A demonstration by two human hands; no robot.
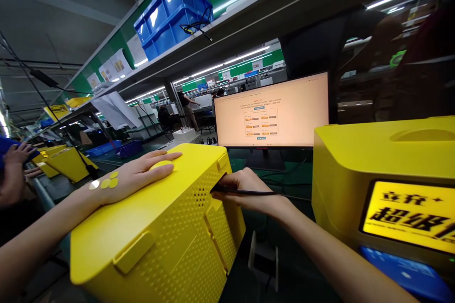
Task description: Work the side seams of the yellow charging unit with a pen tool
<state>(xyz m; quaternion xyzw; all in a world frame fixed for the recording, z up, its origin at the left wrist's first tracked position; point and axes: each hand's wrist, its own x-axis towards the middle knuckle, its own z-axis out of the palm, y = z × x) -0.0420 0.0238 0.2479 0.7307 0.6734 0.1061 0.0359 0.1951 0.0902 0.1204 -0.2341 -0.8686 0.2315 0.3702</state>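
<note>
Left hand (137, 177) flat on top of a yellow perforated plastic casing (152, 218), fingers (161, 158) spread and open, gripping nothing; 3 round stickers and 1 paler disc on the back of that hand. Right hand (247, 194) at the casing's far edge, fingers (236, 182) closed on a thin black rod (256, 192), its tip at a dark slot in the casing. Casing at 6 o'clock, between both hands, on a dark green table (296, 175). At 3 o'clock, a second yellow casing (377, 165) with a lit sign bearing Chinese characters. At 12 o'clock, a glowing monitor (272, 109). At 11 o'clock, stacked blue crates (170, 21) on a long white shelf (231, 26). At 9 o'clock, a co-worker's hand (16, 156) near more yellow casings (69, 163). Farther off, at 12 o'clock, 2 people (186, 104) in a long factory hall under strip lights (227, 68).
</note>
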